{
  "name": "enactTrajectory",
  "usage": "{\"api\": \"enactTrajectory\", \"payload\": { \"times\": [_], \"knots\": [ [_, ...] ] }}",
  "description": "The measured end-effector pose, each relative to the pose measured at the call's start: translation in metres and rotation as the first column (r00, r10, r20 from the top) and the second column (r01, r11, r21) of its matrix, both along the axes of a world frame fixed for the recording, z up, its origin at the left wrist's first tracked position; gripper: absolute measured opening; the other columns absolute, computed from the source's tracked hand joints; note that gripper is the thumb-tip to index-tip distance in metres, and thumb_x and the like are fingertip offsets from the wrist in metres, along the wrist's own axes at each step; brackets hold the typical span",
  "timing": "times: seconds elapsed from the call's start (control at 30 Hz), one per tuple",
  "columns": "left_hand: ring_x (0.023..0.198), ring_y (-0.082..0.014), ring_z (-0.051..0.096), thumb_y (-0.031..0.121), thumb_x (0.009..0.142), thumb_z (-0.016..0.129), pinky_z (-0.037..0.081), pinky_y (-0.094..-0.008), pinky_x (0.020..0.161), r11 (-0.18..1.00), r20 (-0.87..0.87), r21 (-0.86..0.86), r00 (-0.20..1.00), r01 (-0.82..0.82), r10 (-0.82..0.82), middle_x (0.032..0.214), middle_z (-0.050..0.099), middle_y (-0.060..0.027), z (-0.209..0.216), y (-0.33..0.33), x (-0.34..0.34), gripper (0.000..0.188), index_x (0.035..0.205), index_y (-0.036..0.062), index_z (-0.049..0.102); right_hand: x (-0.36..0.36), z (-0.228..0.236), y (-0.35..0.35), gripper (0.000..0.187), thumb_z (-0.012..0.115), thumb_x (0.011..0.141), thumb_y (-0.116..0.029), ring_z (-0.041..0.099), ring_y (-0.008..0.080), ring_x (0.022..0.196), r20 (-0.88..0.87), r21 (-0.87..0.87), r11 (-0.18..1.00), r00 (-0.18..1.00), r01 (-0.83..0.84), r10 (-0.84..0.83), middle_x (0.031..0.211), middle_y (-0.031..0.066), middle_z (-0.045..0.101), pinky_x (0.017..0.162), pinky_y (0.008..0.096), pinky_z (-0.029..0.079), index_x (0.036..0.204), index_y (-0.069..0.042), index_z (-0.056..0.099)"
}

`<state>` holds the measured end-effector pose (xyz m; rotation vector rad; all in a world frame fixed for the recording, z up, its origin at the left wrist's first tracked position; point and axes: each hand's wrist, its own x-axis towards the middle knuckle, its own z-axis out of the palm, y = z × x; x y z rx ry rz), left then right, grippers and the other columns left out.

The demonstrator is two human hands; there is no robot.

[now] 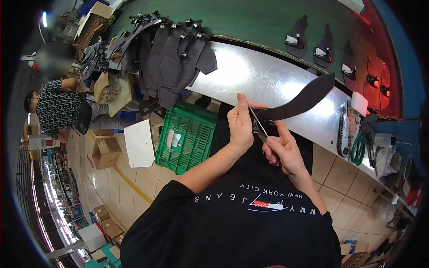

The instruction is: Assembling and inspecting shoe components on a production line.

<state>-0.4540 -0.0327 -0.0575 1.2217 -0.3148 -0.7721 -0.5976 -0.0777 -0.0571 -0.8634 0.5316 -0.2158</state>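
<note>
- The dark curved piece (301,100) is held up in front of the person's body, its broad free end reaching over the near edge of the worktop (241,71) and its narrow end between the two hands.
- A thin metal rod (259,122) slants across that narrow end.
- The left hand (240,127) is at the narrow end, thumb raised straight and one finger showing beyond the rod; the other fingers are hidden, so I cannot tell how they grip.
- The right hand (286,152) pinches the rod's lower end with the thumb, the index finger stretched up to touch the piece's underside and the remaining fingers curled in.
- Below the hands is the person's black T-shirt (214,228), with a print on the chest.
- Toward the worktop's right end, by its near edge, lie a box cutter (342,134), green-handled scissors (358,148) and a white block (359,103).
- Farther back, on the worktop's green surface (250,20), dark flat pieces (324,47) with shiny fittings stand apart in a row.
- At the worktop's left part, a heap of similar pieces (165,62) overlaps, some hanging over the near edge.
- Under that heap is a green slatted crate (187,138), with a white board (139,144) just beside it.
- Farther left, near a cardboard box (107,152), is a co-worker in a patterned shirt (58,107).
</note>
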Motion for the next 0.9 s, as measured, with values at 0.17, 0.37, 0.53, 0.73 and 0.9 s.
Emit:
{"api": "enactTrajectory", "payload": {
  "times": [0.17, 0.37, 0.53, 0.73, 0.9],
  "knots": [
    [0.05, -0.0072, 0.049, 0.055, 0.1, 0.032, 0.036, -0.0222, 0.047, 0.999, 0.103, -0.033, 0.994, -0.033, 0.036, 0.063, 0.062, -0.0043, -0.001, 0.001, -0.001, 0.07, 0.071, 0.0005, 0.065, -0.004, 0.001, -0.011, 0.034, 0.049, 0.098, -0.018, 0.043, 0.0071, 0.046, 0.087, 0.309, 0.942, 0.982, 0.134, -0.168, 0.062, 0.0011, 0.049, 0.039, 0.0205, 0.031, 0.127, -0.002, 0.05],
    [0.062, -0.0153, 0.063, 0.065, 0.096, 0.011, 0.05, -0.0244, 0.065, 1.0, 0.123, 0.024, 0.992, -0.017, 0.014, 0.067, 0.067, -0.0107, 0.002, 0.008, 0.013, 0.091, 0.071, -0.0031, 0.066, -0.01, 0.011, -0.004, 0.018, 0.051, 0.093, -0.005, 0.054, 0.0094, 0.052, -0.082, -0.57, 0.821, 0.99, 0.044, -0.11, 0.07, 0.0042, 0.062, 0.049, 0.0209, 0.041, 0.105, 0.001, 0.064],
    [0.063, -0.0165, 0.063, 0.073, 0.09, 0.001, 0.05, -0.0238, 0.066, 0.998, 0.224, 0.024, 0.972, 0.06, -0.064, 0.067, 0.066, -0.0118, 0.013, 0.013, 0.012, 0.101, 0.07, -0.0035, 0.065, 0.006, 0.005, 0.002, 0.01, 0.058, 0.086, 0.001, 0.061, 0.0245, 0.058, 0.123, -0.949, 0.258, 0.966, 0.182, -0.229, 0.074, 0.0124, 0.062, 0.054, 0.0302, 0.047, 0.095, 0.001, 0.062],
    [0.059, -0.0146, 0.059, 0.074, 0.09, 0.006, 0.048, -0.0225, 0.062, 1.0, 0.323, -0.011, 0.946, -0.015, 0.018, 0.064, 0.064, -0.009, 0.022, 0.007, 0.01, 0.096, 0.066, -0.0003, 0.063, 0.007, 0.013, 0.013, 0.009, 0.06, 0.083, 0.003, 0.062, 0.0267, 0.059, 0.104, -0.924, 0.353, 0.985, 0.146, -0.136, 0.075, 0.0129, 0.063, 0.054, 0.0327, 0.048, 0.091, 0.001, 0.061],
    [0.061, -0.0124, 0.06, 0.071, 0.09, 0.034, 0.047, -0.0232, 0.055, 0.985, -0.287, -0.108, 0.944, 0.138, -0.164, 0.065, 0.061, -0.0042, 0.012, 0.003, 0.028, 0.072, 0.071, 0.0069, 0.061, 0.005, 0.015, 0.018, 0.014, 0.06, 0.077, 0.007, 0.059, 0.0238, 0.057, 0.209, -0.931, 0.287, 0.975, 0.223, -0.08, 0.073, 0.0105, 0.061, 0.053, 0.0319, 0.047, 0.087, -0.002, 0.063]
  ]
}}
